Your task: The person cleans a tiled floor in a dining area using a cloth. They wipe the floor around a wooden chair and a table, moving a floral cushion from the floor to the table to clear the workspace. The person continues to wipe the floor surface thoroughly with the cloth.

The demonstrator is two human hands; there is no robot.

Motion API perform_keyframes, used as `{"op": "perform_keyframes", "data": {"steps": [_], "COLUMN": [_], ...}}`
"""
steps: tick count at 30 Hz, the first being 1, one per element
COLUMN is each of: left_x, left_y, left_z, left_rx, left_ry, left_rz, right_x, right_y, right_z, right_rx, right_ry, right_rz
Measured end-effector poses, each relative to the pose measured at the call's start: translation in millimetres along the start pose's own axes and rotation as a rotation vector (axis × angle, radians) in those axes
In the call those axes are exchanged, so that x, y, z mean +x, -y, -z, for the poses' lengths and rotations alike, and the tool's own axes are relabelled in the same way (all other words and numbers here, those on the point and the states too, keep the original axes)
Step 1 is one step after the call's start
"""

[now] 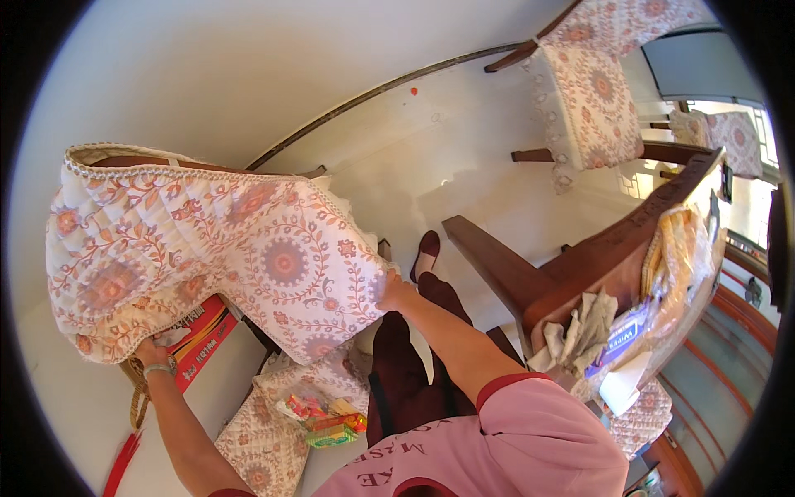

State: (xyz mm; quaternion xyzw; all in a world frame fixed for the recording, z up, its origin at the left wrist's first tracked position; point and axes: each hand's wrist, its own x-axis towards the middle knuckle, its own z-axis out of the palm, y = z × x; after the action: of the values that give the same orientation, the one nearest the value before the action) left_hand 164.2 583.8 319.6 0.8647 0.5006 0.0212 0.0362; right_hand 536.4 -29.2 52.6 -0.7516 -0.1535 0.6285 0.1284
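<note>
A dining chair dressed in a quilted, floral fabric cover (286, 261) stands at the left, by the wall. My right hand (392, 292) grips the front corner of the cover's seat part. At the lower edge of the cover's back part is my left hand (153, 355), its fingers partly hidden by the fabric; a pale crumpled thing lies beside them. Under that edge shows a red printed box or bag (205, 345). Part of the wooden chair frame (130, 163) is seen within the cover's opening.
At the right stands a wooden table (596, 248) bearing grey cloths (584, 329), a wipes pack (624, 338) and a plastic-wrapped yellow item (674, 248). Another covered chair (599, 105) stands beyond. Small colourful packets (332, 425) rest on a covered seat below. A red tassel (121, 463) hangs lower left.
</note>
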Motion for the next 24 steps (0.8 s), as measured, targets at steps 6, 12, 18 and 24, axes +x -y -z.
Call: {"op": "perform_keyframes", "data": {"steps": [6,12,18,24], "left_x": [-54.4,-197.9,-262.4,-253.6], "left_y": [-105.2,-221.2,-397.6,-465.0], "left_z": [-61.1,-81.0,-68.6,-31.2], "left_rx": [-0.56,-0.888,-0.596,-0.48], "left_ry": [-0.175,0.245,0.83,0.883], "left_rz": [0.445,0.853,0.419,0.309], "right_x": [-71.6,-261.1,-389.4,-378.0], "right_y": [-27.8,-54.8,-153.5,-217.5], "right_z": [26.7,98.6,125.5,106.6], "right_rx": [-0.164,0.099,-0.115,-0.16], "right_ry": [-0.571,-0.952,-1.405,-1.301], "right_rz": [0.386,0.782,0.526,0.419]}}
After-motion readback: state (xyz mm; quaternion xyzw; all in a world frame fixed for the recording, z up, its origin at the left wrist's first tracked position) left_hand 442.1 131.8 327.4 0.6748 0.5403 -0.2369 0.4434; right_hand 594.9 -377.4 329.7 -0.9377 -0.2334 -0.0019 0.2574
